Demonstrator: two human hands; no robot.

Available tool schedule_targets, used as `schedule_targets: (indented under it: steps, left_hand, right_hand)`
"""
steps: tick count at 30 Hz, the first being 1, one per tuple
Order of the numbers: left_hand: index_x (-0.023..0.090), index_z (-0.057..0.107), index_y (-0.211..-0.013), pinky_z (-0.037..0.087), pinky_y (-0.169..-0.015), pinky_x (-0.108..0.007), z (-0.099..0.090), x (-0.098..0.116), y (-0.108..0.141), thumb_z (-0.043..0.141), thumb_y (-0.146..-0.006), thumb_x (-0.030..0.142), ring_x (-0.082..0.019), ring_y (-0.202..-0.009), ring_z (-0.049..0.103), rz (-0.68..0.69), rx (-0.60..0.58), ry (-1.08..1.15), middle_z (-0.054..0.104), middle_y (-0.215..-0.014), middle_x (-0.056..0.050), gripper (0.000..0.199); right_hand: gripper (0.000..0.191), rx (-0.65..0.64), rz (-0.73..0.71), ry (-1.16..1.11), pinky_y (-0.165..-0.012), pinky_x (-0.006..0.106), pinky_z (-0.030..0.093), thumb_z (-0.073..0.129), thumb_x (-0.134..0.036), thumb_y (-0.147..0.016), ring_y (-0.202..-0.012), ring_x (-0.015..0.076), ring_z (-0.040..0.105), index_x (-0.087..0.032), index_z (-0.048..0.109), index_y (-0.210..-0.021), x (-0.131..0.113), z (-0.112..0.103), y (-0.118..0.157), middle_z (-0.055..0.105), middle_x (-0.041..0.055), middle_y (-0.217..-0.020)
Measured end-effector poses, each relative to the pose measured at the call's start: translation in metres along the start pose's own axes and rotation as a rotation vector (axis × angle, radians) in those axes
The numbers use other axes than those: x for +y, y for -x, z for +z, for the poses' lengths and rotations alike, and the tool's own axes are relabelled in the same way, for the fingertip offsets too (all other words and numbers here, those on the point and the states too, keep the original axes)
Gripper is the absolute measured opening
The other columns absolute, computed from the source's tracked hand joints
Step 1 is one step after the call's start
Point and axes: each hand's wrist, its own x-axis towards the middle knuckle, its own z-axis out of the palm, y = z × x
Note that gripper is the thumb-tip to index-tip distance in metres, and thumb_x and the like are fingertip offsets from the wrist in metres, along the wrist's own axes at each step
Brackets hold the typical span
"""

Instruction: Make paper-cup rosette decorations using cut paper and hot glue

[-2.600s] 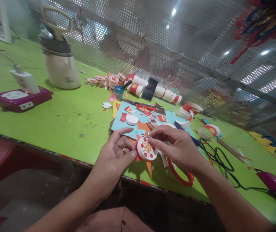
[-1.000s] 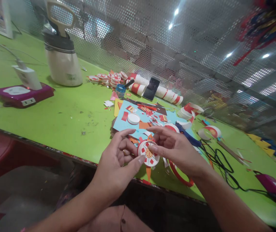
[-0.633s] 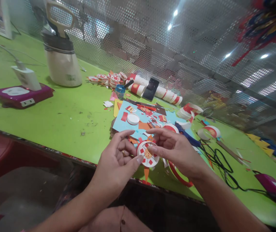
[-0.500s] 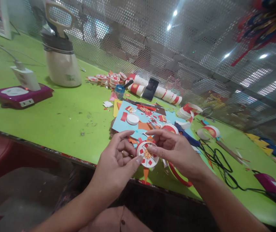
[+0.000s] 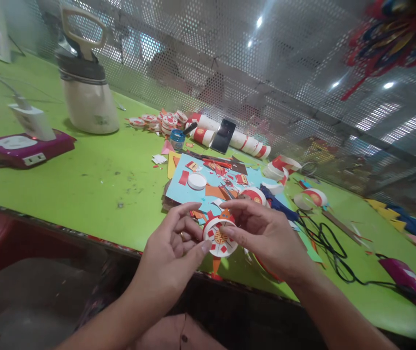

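Between my two hands is a round white paper-cup craft (image 5: 221,249) with a red rim, red diamonds and a gold emblem. An orange point hangs below it and an orange head-like piece (image 5: 225,215) sticks up at its top. My left hand (image 5: 178,238) grips its left edge, thumb on the front rim. My right hand (image 5: 262,233) pinches its right side, the thumb pressing on the round face. Behind the hands lies a light blue paper sheet (image 5: 178,193) carrying a white lid (image 5: 196,182) and red and orange scraps.
Finished-looking round crafts (image 5: 169,121), a blue jar (image 5: 177,139), a phone (image 5: 224,136) and a row of stacked paper cups (image 5: 242,142) stand at the back. A sprayer bottle (image 5: 89,104) and purple power strip (image 5: 28,147) are left. A black cable (image 5: 334,253) coils at right.
The view has shifted slightly. The round white face now sits deeper inside the red-and-white rim, with my right thumb against it. Both hands keep their hold.
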Motion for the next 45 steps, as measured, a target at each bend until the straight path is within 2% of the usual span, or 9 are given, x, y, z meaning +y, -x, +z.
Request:
schedule_targets:
  steps: [4,6,9,12,23,35,39,42,45]
  left_hand:
    - [0.016,0.059,-0.111,0.049,-0.062,-0.019,-0.004,-0.002,-0.003,0.079,-0.067,0.022,-0.01,-0.067,0.058,-0.114,-0.032,0.096,0.062,-0.073,0.003,0.049]
    - [0.016,0.065,-0.104,0.05,-0.067,-0.021,-0.006,-0.003,-0.003,0.08,-0.067,0.024,-0.012,-0.073,0.06,-0.15,-0.082,0.109,0.065,-0.078,0.0,0.041]
    - [0.018,0.071,-0.094,0.05,-0.076,-0.025,-0.008,-0.002,0.0,0.079,-0.071,0.026,-0.016,-0.085,0.063,-0.146,-0.158,0.089,0.069,-0.088,-0.003,0.026]
    - [0.02,0.073,-0.093,0.05,-0.079,-0.027,-0.007,0.0,0.001,0.077,-0.073,0.026,-0.018,-0.088,0.063,-0.154,-0.172,0.06,0.07,-0.091,-0.003,0.021]
    - [0.02,0.075,-0.092,0.051,-0.078,-0.027,-0.003,0.0,0.001,0.074,-0.076,0.029,-0.019,-0.089,0.063,-0.107,-0.172,-0.065,0.068,-0.094,-0.004,0.018]
    - [0.017,0.071,-0.094,0.053,-0.077,-0.028,-0.001,0.0,-0.002,0.075,-0.076,0.028,-0.018,-0.079,0.07,-0.235,-0.225,0.08,0.076,-0.087,-0.005,0.021]
    - [0.017,0.067,-0.102,0.053,-0.08,-0.03,0.0,0.0,-0.002,0.075,-0.077,0.026,-0.019,-0.084,0.071,-0.267,-0.244,0.164,0.077,-0.094,-0.006,0.028]
    - [0.017,0.065,-0.111,0.054,-0.077,-0.029,0.001,0.0,-0.002,0.075,-0.077,0.027,-0.018,-0.078,0.071,-0.288,-0.229,0.186,0.077,-0.089,-0.006,0.037]
    - [0.016,0.068,-0.107,0.054,-0.075,-0.027,0.0,0.0,-0.002,0.074,-0.079,0.027,-0.017,-0.076,0.071,-0.272,-0.241,0.15,0.077,-0.087,-0.005,0.031]
  right_hand:
    - [0.032,0.006,-0.017,-0.002,-0.064,0.025,0.045,0.074,-0.022,-0.077,-0.073,0.0121,0.053,-0.022,0.066,-0.107,0.001,0.001,0.003,0.057,-0.0013,-0.079]
    - [0.032,0.007,-0.033,-0.004,-0.063,0.025,0.046,0.073,-0.022,-0.077,-0.072,0.012,0.054,-0.021,0.065,-0.108,0.001,0.001,0.004,0.058,-0.0013,-0.078]
    - [0.031,0.005,-0.06,0.01,-0.061,0.025,0.046,0.072,-0.021,-0.077,-0.07,0.012,0.055,-0.021,0.065,-0.108,0.0,0.001,0.006,0.058,-0.0013,-0.077]
    - [0.031,0.021,-0.076,0.052,-0.061,0.026,0.047,0.072,-0.021,-0.077,-0.07,0.0127,0.056,-0.021,0.065,-0.108,-0.001,0.001,0.008,0.059,-0.0008,-0.077]
    - [0.032,0.041,-0.104,0.095,-0.062,0.026,0.045,0.07,-0.021,-0.078,-0.07,0.013,0.055,-0.019,0.065,-0.11,-0.003,0.002,0.011,0.059,-0.0003,-0.077]
    - [0.031,0.041,-0.106,0.076,-0.064,0.028,0.045,0.069,-0.021,-0.078,-0.07,0.0139,0.054,-0.018,0.065,-0.108,0.001,0.002,0.01,0.059,0.0002,-0.077]
    - [0.032,0.05,-0.118,0.072,-0.064,0.028,0.045,0.069,-0.022,-0.078,-0.071,0.014,0.054,-0.02,0.065,-0.109,0.002,0.0,0.01,0.058,-0.0002,-0.077]
    - [0.032,0.048,-0.117,0.055,-0.064,0.028,0.045,0.069,-0.022,-0.079,-0.071,0.0138,0.054,-0.02,0.064,-0.11,0.003,-0.001,0.011,0.057,-0.0004,-0.078]
    - [0.032,0.048,-0.121,0.048,-0.066,0.028,0.045,0.07,-0.022,-0.079,-0.074,0.0142,0.055,-0.021,0.064,-0.11,0.004,-0.002,0.012,0.058,0.0004,-0.08]
